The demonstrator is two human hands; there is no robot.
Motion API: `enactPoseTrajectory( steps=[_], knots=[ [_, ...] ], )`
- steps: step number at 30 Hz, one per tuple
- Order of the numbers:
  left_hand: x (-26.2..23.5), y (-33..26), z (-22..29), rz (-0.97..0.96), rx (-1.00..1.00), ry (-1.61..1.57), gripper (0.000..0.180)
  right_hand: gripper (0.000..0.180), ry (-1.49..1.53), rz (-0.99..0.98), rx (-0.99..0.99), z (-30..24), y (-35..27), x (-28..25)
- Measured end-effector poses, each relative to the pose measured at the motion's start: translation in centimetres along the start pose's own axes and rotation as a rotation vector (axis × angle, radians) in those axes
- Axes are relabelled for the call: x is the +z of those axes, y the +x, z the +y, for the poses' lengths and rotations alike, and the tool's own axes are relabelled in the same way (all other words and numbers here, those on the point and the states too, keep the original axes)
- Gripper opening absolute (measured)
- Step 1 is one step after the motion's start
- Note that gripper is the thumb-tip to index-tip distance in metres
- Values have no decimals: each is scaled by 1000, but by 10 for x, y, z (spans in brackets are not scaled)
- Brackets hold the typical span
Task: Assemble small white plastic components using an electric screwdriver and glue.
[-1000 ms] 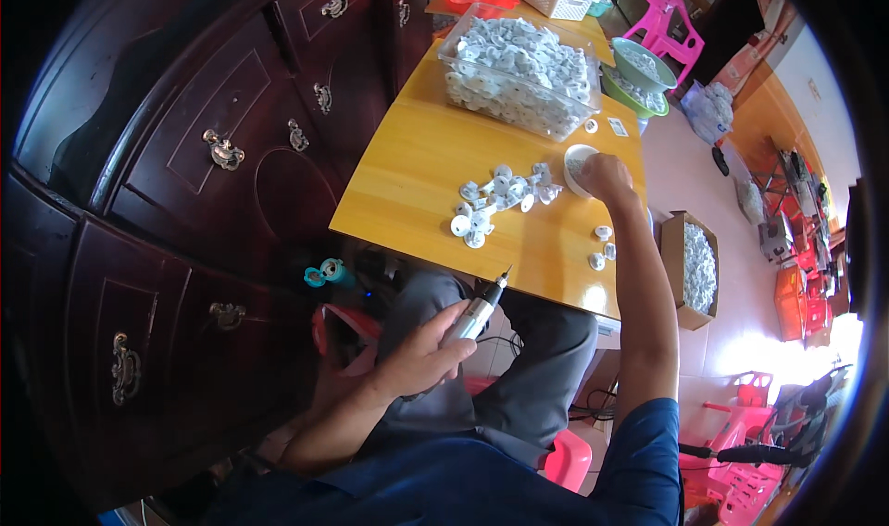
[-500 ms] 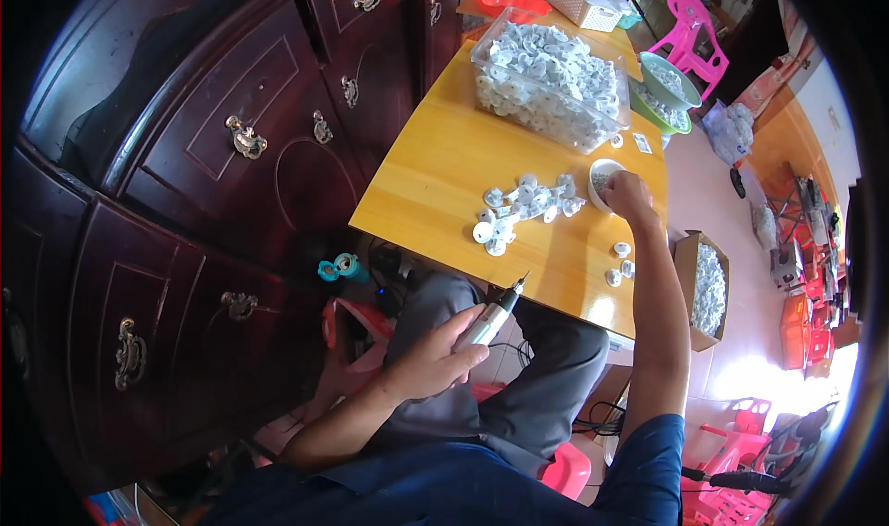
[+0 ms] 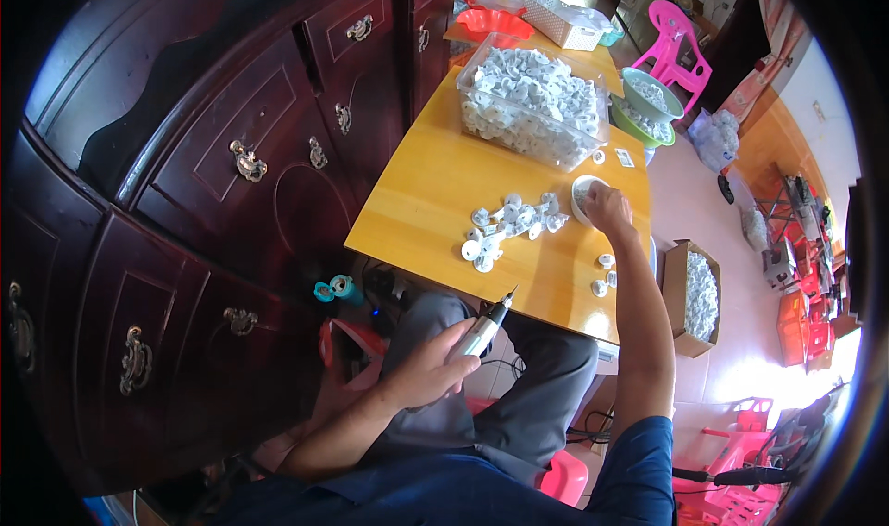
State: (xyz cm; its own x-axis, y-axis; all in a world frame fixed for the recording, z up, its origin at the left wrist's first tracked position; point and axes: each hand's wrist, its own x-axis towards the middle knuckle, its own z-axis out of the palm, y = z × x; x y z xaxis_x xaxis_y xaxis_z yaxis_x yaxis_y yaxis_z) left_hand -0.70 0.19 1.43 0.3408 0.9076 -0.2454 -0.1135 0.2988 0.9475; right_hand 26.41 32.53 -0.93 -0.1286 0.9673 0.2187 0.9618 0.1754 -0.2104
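My left hand (image 3: 428, 372) is closed around a pen-shaped electric screwdriver (image 3: 480, 336) with a pale body, black nose and thin bit. It is held over my lap, the bit pointing up toward the table's near edge. At the table's right side, my right hand (image 3: 609, 211) reaches to a small white bowl (image 3: 576, 208) of tiny greyish pieces. Its fingers are bunched at the bowl's right side; whatever they hold is hidden. Left of the bowl lies a loose cluster of small white round plastic parts (image 3: 520, 219). Three similar parts (image 3: 599, 288) sit near my right forearm.
A clear plastic bin (image 3: 532, 146) heaped with white parts stands farther back on the yellow table (image 3: 407, 188). Dark drawer cabinets (image 3: 213, 220) line the left. On the floor at right is a cardboard box (image 3: 676, 294) of white parts. Bowls (image 3: 653, 93) and a pink chair (image 3: 679, 49) stand beyond.
The whole view has shifted slightly. My right hand has stayed at the bowl, its fingers drawn back a little so more of the contents show. The left hand still holds the screwdriver.
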Motion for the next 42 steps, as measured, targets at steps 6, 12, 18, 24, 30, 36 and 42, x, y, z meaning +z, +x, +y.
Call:
enactPoseTrajectory(
  steps=[6,12,18,24,30,36,42],
  knots=[
    [2,2,-12,-20,21,-28,59,19,482,127,13,-3,-13,-19],
    [0,0,-20,34,88,-12,60,9,1338,6,246,-45,-70,-29],
    [1,3,-20,8,124,13,58,9,1689,-177,388,-58,-129,5],
    [4,0,-13,-20,131,16,59,11,1795,-293,422,-70,-162,23],
    [4,0,-17,-6,150,35,59,9,1821,-436,361,-70,-172,15],
    [8,1,-17,5,183,15,54,8,1829,-530,329,-68,-173,7],
    [9,-1,-12,-2,182,47,54,10,1936,-648,247,-61,-171,14]
  ],
)
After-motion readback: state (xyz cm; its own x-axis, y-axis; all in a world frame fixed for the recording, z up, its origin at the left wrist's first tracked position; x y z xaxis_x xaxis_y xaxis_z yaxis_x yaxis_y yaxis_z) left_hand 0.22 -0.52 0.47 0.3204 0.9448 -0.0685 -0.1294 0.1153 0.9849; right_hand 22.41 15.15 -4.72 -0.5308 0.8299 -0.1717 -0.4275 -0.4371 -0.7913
